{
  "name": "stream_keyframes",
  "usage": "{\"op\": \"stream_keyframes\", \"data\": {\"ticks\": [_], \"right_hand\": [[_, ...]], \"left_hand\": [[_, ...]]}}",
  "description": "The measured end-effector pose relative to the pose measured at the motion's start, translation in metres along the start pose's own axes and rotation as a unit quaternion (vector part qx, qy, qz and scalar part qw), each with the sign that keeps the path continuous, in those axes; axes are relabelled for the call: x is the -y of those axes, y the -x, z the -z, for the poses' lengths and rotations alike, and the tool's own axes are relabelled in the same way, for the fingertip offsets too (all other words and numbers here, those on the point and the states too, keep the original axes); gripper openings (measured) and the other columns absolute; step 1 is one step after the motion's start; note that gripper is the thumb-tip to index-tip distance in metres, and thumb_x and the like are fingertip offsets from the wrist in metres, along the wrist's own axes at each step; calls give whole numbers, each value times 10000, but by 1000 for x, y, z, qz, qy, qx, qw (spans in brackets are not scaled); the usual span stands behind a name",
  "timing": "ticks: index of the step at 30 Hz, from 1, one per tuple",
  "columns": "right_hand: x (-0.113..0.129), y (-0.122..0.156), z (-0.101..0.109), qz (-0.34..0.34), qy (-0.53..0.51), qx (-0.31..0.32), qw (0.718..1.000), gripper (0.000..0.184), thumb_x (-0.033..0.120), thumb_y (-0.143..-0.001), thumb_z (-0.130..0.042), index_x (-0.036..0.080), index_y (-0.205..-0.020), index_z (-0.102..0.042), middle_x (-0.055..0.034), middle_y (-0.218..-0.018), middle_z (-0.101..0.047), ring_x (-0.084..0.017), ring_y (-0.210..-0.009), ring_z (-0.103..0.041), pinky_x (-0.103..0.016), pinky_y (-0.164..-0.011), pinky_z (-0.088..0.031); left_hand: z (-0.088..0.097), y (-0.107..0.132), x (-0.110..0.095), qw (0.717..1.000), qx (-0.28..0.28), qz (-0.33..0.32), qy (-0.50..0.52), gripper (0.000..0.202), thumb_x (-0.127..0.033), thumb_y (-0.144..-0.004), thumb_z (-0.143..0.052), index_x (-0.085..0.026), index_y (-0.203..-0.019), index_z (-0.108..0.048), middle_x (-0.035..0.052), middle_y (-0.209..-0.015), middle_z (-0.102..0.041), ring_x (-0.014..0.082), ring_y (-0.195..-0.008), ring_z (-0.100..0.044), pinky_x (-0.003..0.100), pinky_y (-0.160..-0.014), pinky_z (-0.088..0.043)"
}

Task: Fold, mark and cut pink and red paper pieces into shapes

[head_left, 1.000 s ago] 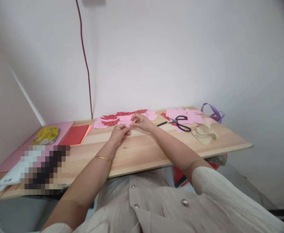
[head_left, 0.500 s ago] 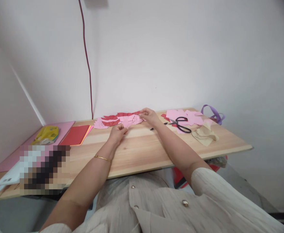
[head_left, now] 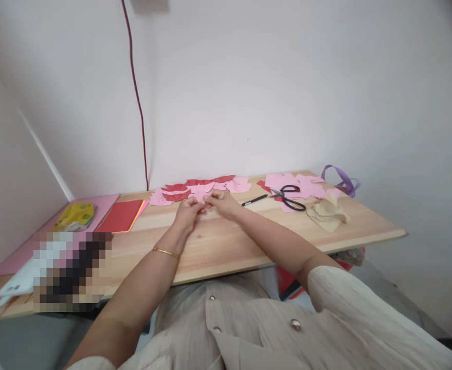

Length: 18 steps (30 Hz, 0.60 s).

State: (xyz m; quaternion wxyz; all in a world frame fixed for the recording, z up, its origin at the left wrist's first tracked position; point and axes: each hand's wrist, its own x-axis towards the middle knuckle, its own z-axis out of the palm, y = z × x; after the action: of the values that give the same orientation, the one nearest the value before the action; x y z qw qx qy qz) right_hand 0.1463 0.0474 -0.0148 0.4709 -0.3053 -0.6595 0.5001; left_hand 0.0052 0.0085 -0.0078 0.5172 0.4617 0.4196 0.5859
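Both hands meet over the wooden table. My left hand is closed in a pinch on a piece of pink paper that stands up in front of the fingers. Thumb and fingers of my right hand are pinched at the same paper's lower right, close beside the left fingertips. Just behind lie cut pink paper pieces and red paper pieces in an uneven row along the wall. A black pen rests to the right of my right hand, near black-handled scissors.
Pink paper scraps, a crumpled beige sheet and a purple ribbon are at the right. On the left are a red paper stack, a yellow packet and a white device with a cable. A blurred patch hides part of that side.
My right hand has come from the back row down and left to the pink paper beside my left hand. The pen and the pink pieces behind it are now uncovered.
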Motion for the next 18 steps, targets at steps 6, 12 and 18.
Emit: {"op": "stream_keyframes", "data": {"ticks": [6,12,18], "right_hand": [[1,-4,4,-32,-43,-13,998,374,530,-729,-637,162,-663,-614,-14,-660,-628,-116,-610,-579,-264,-658,-482],[9,-11,25,-45,-117,-126,984,358,517,-709,-657,174,-811,-643,-9,-760,-622,-86,-620,-547,-227,-614,-452],[9,-2,19,-19,-43,14,999,322,354,-620,-761,185,-872,-650,13,-750,-628,-103,-690,-565,-233,-668,-443]], "left_hand": [[0,0,-2,1000,6,0,9,316,-258,-537,-766,-169,-545,-463,-28,-537,-556,84,-497,-512,243,-568,-439],[5,-3,2,1000,-7,0,-2,330,-255,-534,-763,-173,-527,-443,-52,-479,-484,82,-468,-494,232,-538,-418],[6,-3,7,999,0,-4,-42,291,-258,-560,-764,-160,-545,-490,-32,-499,-528,86,-483,-509,218,-522,-392]]}}
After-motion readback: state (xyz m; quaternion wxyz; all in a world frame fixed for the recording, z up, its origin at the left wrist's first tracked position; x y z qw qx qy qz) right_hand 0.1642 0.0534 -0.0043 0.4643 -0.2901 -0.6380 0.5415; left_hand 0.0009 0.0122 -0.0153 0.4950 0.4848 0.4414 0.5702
